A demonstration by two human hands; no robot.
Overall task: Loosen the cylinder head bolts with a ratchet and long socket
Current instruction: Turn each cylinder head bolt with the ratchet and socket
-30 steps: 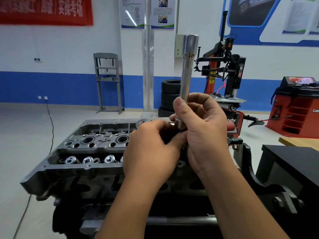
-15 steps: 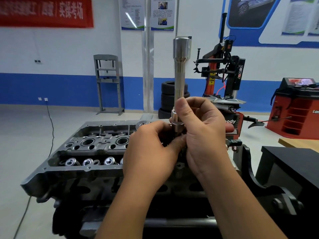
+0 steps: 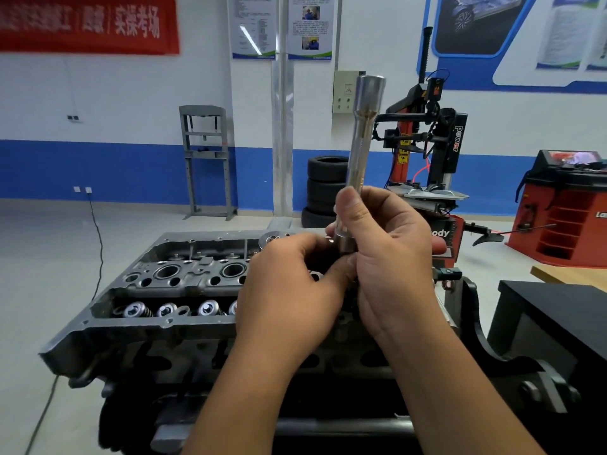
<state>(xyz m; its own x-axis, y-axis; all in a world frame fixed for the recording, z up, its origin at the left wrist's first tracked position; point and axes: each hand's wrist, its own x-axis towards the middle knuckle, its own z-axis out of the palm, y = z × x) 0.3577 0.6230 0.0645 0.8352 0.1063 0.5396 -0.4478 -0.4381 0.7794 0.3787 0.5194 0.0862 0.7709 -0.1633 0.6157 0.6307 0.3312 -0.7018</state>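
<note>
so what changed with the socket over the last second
The long socket swung from leaning right to upright, then back to a slight rightward lean. The right hand grips its lower end throughout, the left hand stays curled at its base, both above the cylinder head.

The long socket now leans with its wide open end toward the right, where half a second ago it stands almost upright, and a second ago it leans right much as it does now. The thumb of the right hand sits a little higher on the shaft. The left hand shifts only slightly at the socket's lower end.
</note>
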